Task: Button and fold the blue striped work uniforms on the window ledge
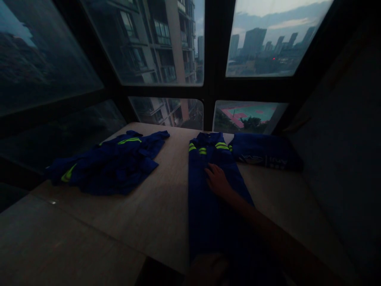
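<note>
A blue work jacket (pixel 199 190) with yellow-green stripes lies in a long, narrow folded strip, its collar toward the window. My right hand (pixel 218 180) rests on its upper part, palm down with the fingers stretched out. Near the bottom edge, my left hand (pixel 210 267) is at the lower part of the jacket. Deep shadow hides its fingers, so its grip does not show.
A crumpled blue garment (pixel 116 163) with similar stripes lies to the left. At the right back is a folded blue garment (pixel 264 153) with pale lettering. The pale surface (pixel 160 214) ends at windows; a dark wall (pixel 336 151) stands right.
</note>
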Demonstrator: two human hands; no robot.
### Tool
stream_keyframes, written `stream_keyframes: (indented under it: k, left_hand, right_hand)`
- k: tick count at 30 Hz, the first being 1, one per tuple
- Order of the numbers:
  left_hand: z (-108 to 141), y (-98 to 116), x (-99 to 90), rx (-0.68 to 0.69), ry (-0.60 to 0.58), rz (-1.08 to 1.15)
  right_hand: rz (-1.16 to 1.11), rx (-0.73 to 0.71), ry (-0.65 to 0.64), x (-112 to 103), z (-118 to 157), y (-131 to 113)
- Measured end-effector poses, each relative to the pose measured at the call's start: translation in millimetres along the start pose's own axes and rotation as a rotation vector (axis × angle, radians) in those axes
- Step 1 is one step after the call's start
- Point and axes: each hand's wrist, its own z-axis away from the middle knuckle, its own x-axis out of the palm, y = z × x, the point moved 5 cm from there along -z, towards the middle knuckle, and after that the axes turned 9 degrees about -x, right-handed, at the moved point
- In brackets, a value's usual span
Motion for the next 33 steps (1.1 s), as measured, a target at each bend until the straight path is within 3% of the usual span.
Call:
stream_keyframes:
  k: [3,6,9,13,18,22,27,33]
  left_hand:
    - [-47,-29,-42.7,-0.18,0.019,0.032]
    - [-102,-50,-59.2,-0.194,0.022,-0.064]
    - [-155,-62,-43.8,-0.14,-0.049,-0.223]
    - [-195,-68,-8.4,-0.037,-0.153,-0.296]
    - [-201,-76,11.3,-0.015,-0.202,-0.286]
    - [-200,-83,6.8,-0.012,-0.185,-0.294]
    - [-199,-104,-5.1,-0.083,-0.186,-0.323]
    - [-195,-116,-13.3,-0.14,-0.174,-0.358]
  right_hand:
    - [-0.056,-0.111,0.005,-9,54,-31]
    - [-0.092,-0.16,-0.016,-8,114,-55]
    - [-0.091,-0.145,-0.051,0,153,-64]
    - [-0.081,-0.118,-0.076,10,163,-65]
    - [-0.079,-0.064,-0.106,-2,161,-72]
    - [-0.149,-0.262,-0.128,-24,190,-93]
    - [0.01,-0.538,0.088,-27,238,-113]
    - [0.196,-0.49,0.233,-8,246,-125]
